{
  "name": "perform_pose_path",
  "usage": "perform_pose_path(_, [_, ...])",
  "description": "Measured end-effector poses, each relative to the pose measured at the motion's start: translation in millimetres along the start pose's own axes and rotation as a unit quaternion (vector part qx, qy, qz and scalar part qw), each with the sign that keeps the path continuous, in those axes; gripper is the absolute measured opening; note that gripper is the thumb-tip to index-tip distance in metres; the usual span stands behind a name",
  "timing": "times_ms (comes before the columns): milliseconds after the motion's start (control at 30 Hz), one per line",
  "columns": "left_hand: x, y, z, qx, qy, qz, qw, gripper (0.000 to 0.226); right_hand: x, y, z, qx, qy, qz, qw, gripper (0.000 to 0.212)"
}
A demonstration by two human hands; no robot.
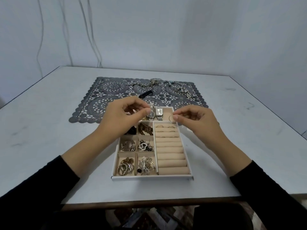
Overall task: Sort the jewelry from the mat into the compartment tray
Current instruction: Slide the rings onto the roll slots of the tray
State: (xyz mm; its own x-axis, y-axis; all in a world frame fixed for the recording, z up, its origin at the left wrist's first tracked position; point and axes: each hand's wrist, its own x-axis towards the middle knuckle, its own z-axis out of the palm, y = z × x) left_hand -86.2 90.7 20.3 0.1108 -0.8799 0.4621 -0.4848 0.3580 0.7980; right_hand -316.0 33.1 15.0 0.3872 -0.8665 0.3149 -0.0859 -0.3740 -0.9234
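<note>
We are pinching a thin wire hoop (170, 118) in our right hand (196, 118) fingers over the velvety tray (149, 177) holding metal watches (159, 112). We cannot tell what the left hand (123, 113) fingers are pinching.

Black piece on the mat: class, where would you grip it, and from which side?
Probably pinch its narrow middle from above: the black piece lies flat and alone on the mat, long sides clear.

Desk (49, 146): mat (93, 105) far, tray (149, 177) near, tray's far end on mat's near edge
Tray: watches (158, 112) in far compartment; small compartments (127, 165) left; ring rolls (171, 155) right, rings (166, 127) in farthest rolls
Mat's far edge: loose rings (101, 87) left, chains (152, 82) middle, beads (184, 92) right
Left hand (119, 117), right hand (196, 120) above tray's far end; hoop (170, 117) at right fingertips, right of watches
</note>
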Motion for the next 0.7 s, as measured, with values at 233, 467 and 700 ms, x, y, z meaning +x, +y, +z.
perform_pose_path(233, [-12.3, 9.4, 8.7, 0.008, -0.03, 0.031, 0.999, 0.009, -12.9, -5.0, -2.3, -0.017, -0.05, -0.037, 0.998, 0.009])
perform_pose_path(467, [-15.6, 10.6, 9.4, 0.014, -0.038, 0.023, 0.999, 0.01, -18.6, -2.5, -10.8, -0.082, -0.12, -0.056, 0.988, 0.008])
perform_pose_path(700, [-18.2, 12.1, 11.5, 0.015, -0.041, 0.018, 0.999, 0.01, -16.9, -2.3, -14.0, -0.131, -0.18, -0.07, 0.972, 0.008])
